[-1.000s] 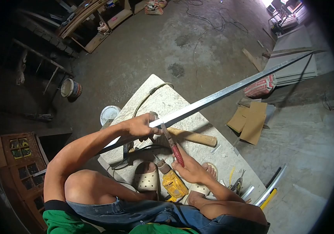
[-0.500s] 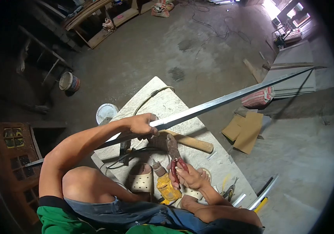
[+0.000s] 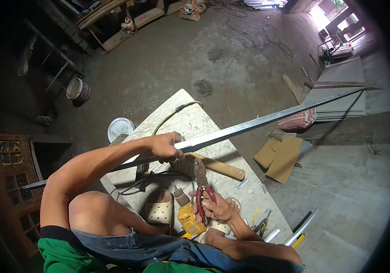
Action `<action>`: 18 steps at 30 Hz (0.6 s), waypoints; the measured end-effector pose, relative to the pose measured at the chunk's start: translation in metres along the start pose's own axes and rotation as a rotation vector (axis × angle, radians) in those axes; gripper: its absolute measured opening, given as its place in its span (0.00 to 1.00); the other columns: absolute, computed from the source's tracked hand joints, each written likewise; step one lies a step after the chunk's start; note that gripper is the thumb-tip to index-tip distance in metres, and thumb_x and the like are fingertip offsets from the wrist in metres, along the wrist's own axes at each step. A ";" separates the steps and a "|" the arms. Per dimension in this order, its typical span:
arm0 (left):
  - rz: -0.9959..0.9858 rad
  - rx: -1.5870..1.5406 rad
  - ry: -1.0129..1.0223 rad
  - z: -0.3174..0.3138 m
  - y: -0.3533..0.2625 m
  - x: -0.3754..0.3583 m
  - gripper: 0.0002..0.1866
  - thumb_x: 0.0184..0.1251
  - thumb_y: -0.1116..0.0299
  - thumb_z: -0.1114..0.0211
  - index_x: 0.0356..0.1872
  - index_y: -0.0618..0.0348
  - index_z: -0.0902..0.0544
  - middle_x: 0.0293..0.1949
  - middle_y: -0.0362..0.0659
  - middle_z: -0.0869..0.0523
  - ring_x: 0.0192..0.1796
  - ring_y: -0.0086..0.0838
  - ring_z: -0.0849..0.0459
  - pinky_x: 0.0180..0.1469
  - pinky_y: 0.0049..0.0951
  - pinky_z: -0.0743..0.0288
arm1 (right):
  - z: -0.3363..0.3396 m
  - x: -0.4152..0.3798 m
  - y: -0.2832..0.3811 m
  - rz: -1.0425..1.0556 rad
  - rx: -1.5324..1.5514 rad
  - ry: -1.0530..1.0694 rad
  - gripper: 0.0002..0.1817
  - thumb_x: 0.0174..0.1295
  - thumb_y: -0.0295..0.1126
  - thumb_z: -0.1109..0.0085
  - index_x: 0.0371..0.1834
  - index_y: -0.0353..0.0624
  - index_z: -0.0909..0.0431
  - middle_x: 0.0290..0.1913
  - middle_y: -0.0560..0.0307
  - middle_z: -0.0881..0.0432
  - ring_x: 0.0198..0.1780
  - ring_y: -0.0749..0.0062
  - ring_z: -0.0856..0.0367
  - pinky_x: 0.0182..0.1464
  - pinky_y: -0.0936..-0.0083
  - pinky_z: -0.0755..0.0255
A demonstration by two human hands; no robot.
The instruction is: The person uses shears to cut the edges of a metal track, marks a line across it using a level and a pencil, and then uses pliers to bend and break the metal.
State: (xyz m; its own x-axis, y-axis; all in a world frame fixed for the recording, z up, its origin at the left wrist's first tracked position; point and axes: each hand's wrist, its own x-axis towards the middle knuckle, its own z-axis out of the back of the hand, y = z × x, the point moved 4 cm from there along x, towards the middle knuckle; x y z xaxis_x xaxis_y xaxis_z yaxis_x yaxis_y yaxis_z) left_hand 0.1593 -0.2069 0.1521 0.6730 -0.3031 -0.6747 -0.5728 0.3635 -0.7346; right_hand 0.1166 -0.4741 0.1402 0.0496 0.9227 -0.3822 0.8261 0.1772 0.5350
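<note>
The left hand [image 3: 167,144] grips the long metal strip [image 3: 258,122] slanting up-right, just above the red-handled snips [image 3: 201,182] clasped in the right hand [image 3: 220,209].

workshop | bare concrete floor [image 3: 167,59] | stacked boards [image 3: 340,91] | yellow drill [image 3: 190,220] (cables trailing)

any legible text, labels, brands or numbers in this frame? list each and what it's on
None can be read.
Red-and-white sack on the floor: printed, too blurred to read.
Yellow drill by the feet: no legible brand mark.
Snips in the right hand and the metal strip held by the left hand: no markings visible.
</note>
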 end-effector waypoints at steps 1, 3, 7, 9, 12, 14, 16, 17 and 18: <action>0.012 -0.016 0.006 0.000 0.000 0.000 0.13 0.57 0.66 0.33 0.40 0.64 0.17 0.24 0.40 0.19 0.24 0.24 0.22 0.24 0.27 0.28 | -0.002 0.000 0.001 0.000 0.000 0.000 0.32 0.70 0.41 0.47 0.69 0.30 0.44 0.41 0.48 0.21 0.36 0.66 0.18 0.40 0.69 0.21; 0.024 0.002 0.000 -0.001 -0.001 0.000 0.11 0.59 0.68 0.34 0.39 0.64 0.17 0.24 0.38 0.19 0.25 0.22 0.23 0.25 0.26 0.29 | -0.005 0.000 0.002 -0.042 0.104 -0.024 0.36 0.70 0.40 0.47 0.72 0.29 0.49 0.46 0.45 0.21 0.39 0.63 0.16 0.42 0.67 0.19; -0.072 0.061 -0.036 -0.002 0.006 0.006 0.11 0.61 0.67 0.33 0.39 0.64 0.17 0.24 0.35 0.19 0.25 0.19 0.24 0.26 0.24 0.30 | -0.006 -0.001 0.001 -0.050 0.149 0.016 0.37 0.70 0.40 0.47 0.74 0.30 0.51 0.49 0.43 0.22 0.40 0.61 0.16 0.44 0.66 0.19; -0.048 0.067 -0.036 -0.002 0.008 0.007 0.11 0.60 0.67 0.33 0.39 0.64 0.17 0.24 0.35 0.19 0.25 0.19 0.24 0.27 0.24 0.30 | -0.005 0.000 0.000 -0.078 0.133 0.011 0.38 0.69 0.39 0.48 0.75 0.31 0.53 0.52 0.43 0.23 0.40 0.61 0.16 0.45 0.67 0.19; -0.056 0.097 -0.075 -0.002 0.009 0.006 0.12 0.60 0.66 0.33 0.41 0.63 0.16 0.24 0.35 0.19 0.25 0.19 0.24 0.27 0.24 0.30 | -0.005 0.001 0.003 -0.067 -0.058 -0.076 0.31 0.70 0.36 0.48 0.72 0.33 0.44 0.50 0.46 0.21 0.40 0.67 0.16 0.44 0.73 0.21; -0.084 0.123 -0.111 -0.003 0.011 0.006 0.12 0.60 0.66 0.32 0.41 0.62 0.16 0.25 0.35 0.19 0.25 0.19 0.24 0.27 0.24 0.31 | 0.000 0.005 0.005 -0.003 -0.409 -0.170 0.27 0.70 0.35 0.49 0.68 0.34 0.38 0.48 0.48 0.20 0.40 0.70 0.17 0.44 0.76 0.23; -0.024 0.064 -0.089 -0.006 0.014 0.007 0.13 0.61 0.65 0.32 0.43 0.61 0.17 0.26 0.38 0.19 0.28 0.22 0.22 0.30 0.27 0.29 | 0.005 0.004 0.009 0.064 -0.756 -0.274 0.23 0.70 0.33 0.49 0.65 0.36 0.33 0.46 0.50 0.19 0.41 0.74 0.18 0.43 0.79 0.25; -0.024 0.067 -0.086 -0.008 0.019 0.010 0.13 0.61 0.65 0.32 0.43 0.61 0.17 0.26 0.38 0.19 0.28 0.22 0.22 0.30 0.27 0.29 | 0.007 0.004 0.011 0.099 -0.808 -0.313 0.22 0.69 0.33 0.49 0.64 0.35 0.33 0.46 0.49 0.19 0.42 0.72 0.18 0.45 0.77 0.25; -0.127 0.166 -0.170 -0.009 0.017 0.011 0.14 0.61 0.64 0.32 0.43 0.62 0.17 0.27 0.40 0.18 0.30 0.23 0.21 0.33 0.29 0.28 | 0.008 0.004 0.013 0.135 -0.859 -0.353 0.21 0.69 0.32 0.49 0.63 0.35 0.32 0.46 0.48 0.19 0.44 0.70 0.19 0.47 0.75 0.26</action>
State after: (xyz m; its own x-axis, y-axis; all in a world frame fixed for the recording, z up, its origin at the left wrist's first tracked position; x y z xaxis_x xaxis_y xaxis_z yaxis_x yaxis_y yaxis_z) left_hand 0.1527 -0.2119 0.1316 0.8118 -0.2083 -0.5455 -0.4033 0.4755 -0.7818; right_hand 0.1321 -0.4711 0.1396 0.3990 0.8216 -0.4072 0.1100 0.3980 0.9108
